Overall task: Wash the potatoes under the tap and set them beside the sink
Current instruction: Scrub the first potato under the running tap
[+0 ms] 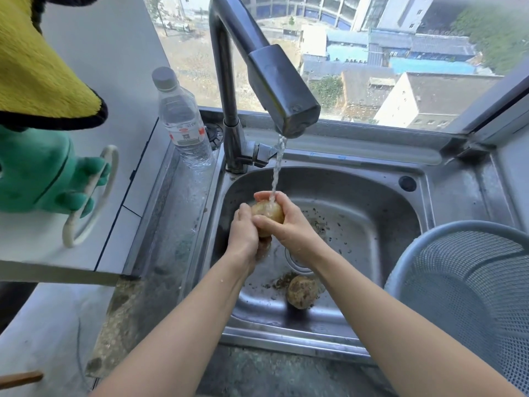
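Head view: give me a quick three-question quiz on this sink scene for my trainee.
1. True or false: water from the tap runs onto the potato that the left hand and right hand grip together.
2. Where does the loose potato lie? A) on the windowsill B) in the sink, near the drain C) on the white shelf
3. Fill in: the mesh basket stands at the sink's ___ side.
Key: 1 true; 2 B; 3 right.
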The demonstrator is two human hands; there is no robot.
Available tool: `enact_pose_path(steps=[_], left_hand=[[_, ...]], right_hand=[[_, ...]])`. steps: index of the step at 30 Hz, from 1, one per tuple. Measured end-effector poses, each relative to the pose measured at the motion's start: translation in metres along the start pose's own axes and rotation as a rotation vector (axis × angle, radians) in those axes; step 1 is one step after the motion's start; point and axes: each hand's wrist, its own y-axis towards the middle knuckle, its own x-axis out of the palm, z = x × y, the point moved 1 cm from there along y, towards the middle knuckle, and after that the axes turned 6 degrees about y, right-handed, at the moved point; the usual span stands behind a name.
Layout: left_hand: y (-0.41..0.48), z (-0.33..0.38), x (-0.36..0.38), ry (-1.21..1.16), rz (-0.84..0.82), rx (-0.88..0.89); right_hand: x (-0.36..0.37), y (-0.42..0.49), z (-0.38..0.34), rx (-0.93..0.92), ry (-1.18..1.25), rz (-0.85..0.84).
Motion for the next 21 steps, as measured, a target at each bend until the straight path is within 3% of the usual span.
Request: enact_pose_path(steps=[6,11,12,16,17,21], left_hand=[[-0.008,-0.003,0.009,0.064,0.018,0.109],[0.0,0.001,0.0,0.04,0.049,0.068],[-0.001,0.001,0.0,0.047,0.048,0.08],[-0.008,-0.002,0.008,0.077,0.045,0.189],[-0.008,-0.004,0.009,0.078,0.045,0.196],[-0.002,-0.001,0.004,0.024,0.038,0.064]], right_hand=[[0.007,0.009,-0.001,-0.047,0.011,0.313],[-0.006,0.0,0.002,0.034,0.067,-0.074],[-0.006,-0.001,0.003,0.025,0.062,-0.07],[0.002,0.011,-0.002,-0.007,0.049,0.26],[-0.001,0.013,-0.003,0.014,0.064,0.277],[-0.01,0.002,0.0,0.034,0.032,-0.045]])
